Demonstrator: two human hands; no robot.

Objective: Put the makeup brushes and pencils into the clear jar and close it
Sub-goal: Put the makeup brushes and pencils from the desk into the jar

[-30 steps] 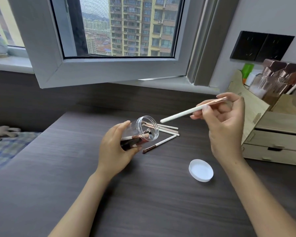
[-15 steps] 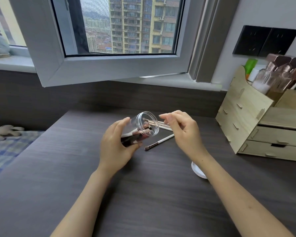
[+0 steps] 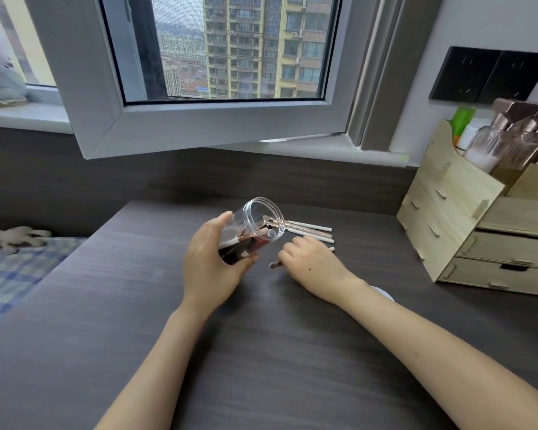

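My left hand [image 3: 210, 265] grips the clear jar [image 3: 255, 228], tilted with its open mouth toward the right; several brushes lie inside it. My right hand [image 3: 311, 263] rests low on the desk over a white-handled brush [image 3: 275, 264], fingers curled on it; only its dark tip and the handle's end show. Three more white brushes [image 3: 311, 231] lie on the desk behind the hand. The white lid [image 3: 384, 295] peeks out from behind my right forearm.
A wooden drawer organizer [image 3: 466, 231] with bottles stands at the right. An open window sash [image 3: 199, 125] juts over the back of the dark desk [image 3: 261, 352]. A bed with a checked sheet [image 3: 16, 271] lies left.
My right hand put the long white brush into the jar, then dropped to the desk onto another brush. The left hand kept holding the jar.
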